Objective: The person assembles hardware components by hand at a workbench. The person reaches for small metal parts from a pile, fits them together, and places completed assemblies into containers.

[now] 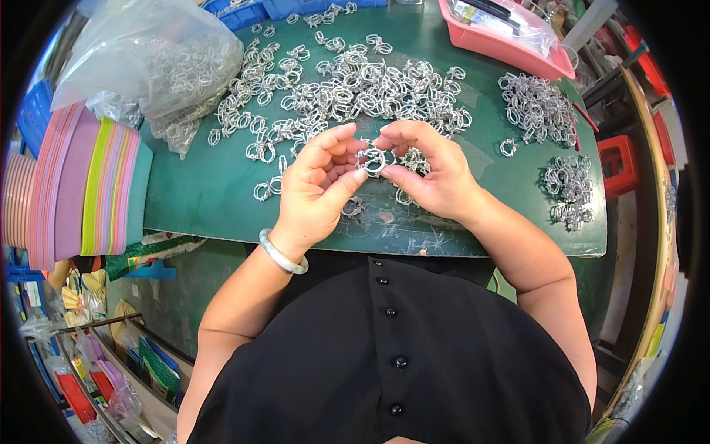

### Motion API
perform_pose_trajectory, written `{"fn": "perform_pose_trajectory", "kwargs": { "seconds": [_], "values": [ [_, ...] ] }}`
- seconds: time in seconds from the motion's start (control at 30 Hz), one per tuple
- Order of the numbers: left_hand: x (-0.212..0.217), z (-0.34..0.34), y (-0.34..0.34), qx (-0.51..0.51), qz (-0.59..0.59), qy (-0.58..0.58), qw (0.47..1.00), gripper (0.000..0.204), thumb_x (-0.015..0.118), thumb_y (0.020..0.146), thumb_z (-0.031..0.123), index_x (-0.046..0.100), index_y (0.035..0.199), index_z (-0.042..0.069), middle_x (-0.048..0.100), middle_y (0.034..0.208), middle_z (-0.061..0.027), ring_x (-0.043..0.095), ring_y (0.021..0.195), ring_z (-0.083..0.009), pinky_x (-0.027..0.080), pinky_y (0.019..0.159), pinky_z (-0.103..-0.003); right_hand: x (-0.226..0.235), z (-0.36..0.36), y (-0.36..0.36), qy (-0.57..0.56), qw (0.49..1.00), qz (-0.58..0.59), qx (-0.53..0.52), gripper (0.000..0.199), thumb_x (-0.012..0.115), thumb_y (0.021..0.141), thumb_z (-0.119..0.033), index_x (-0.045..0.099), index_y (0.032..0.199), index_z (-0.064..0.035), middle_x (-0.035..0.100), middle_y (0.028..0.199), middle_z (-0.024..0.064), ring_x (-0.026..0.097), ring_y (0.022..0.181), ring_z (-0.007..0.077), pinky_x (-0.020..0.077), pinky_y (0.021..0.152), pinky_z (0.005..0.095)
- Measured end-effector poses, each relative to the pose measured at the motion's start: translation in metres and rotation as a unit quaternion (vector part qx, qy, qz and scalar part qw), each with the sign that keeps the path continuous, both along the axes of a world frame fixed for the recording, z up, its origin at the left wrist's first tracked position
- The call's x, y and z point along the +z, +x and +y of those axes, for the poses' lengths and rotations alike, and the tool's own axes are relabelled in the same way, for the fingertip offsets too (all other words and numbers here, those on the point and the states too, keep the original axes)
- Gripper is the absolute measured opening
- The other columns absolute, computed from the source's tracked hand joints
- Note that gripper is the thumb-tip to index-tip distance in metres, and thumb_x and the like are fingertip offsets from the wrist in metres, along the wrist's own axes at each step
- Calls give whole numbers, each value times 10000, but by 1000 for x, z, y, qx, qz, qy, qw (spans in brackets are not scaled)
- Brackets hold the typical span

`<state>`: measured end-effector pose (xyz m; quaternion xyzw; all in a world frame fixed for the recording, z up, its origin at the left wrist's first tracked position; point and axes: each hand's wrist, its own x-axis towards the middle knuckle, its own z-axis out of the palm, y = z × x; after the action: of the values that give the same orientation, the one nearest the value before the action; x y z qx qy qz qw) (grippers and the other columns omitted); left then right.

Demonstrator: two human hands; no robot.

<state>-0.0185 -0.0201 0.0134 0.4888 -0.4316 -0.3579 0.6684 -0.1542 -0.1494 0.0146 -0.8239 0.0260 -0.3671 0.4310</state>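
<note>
We see a metal ring clamp [382,159] pinched in the fingers of both the left hand [314,183] and the right hand [441,174], over the tabletop [196,196] near its front edge. Bare green surface flanks the hands, loose clamps [370,87] crowd just beyond, and another cluster [569,189] sits by the right edge. Past the ends, we find stacked pastel baskets [111,189] left, a red stool [631,159] right.

Two hands [310,185]; one bracelet [283,253]. Metal clips [333,103], too many to count: one large heap [370,85], two smaller piles [542,105] at right. One large plastic bag [159,48] far left, one pink basket [503,55] far right.
</note>
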Motion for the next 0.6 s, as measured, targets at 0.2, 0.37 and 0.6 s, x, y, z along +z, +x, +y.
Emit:
{"fn": "perform_pose_trajectory", "kwargs": {
  "seconds": [0.2, 0.37, 0.6],
  "values": [
    [1, -2, 2, -16, 49, 15, 999, 464, 538, 815, -50, 404, 1253, 24, 527, 1134, -115, 526, 1001, -149, 442, 866, -278, 1, 0, 0, 2, 1000, -7, -9, 451, 675, 698, 13, 505, 1113, -40, 590, 934, 89, 598, 850, 192, 488, 691, 281],
    [1, -3, 3, -63, 215, 51, 973, 412, 531, 848, 8, 410, 1241, 27, 523, 1149, -128, 526, 1025, -176, 444, 882, -306, 2, 0, 0, -3, 1000, -19, -8, 423, 665, 707, 14, 520, 1102, -34, 594, 931, 93, 604, 853, 195, 492, 699, 283],
    [-2, -4, 3, -70, 262, 68, 960, 404, 527, 856, 20, 410, 1242, 30, 521, 1150, -126, 528, 1023, -176, 448, 880, -303, 5, 1, -1, -7, 1000, -13, -11, 382, 666, 699, 13, 538, 1057, -32, 596, 921, 94, 603, 845, 212, 490, 696, 287]
  ]
}}
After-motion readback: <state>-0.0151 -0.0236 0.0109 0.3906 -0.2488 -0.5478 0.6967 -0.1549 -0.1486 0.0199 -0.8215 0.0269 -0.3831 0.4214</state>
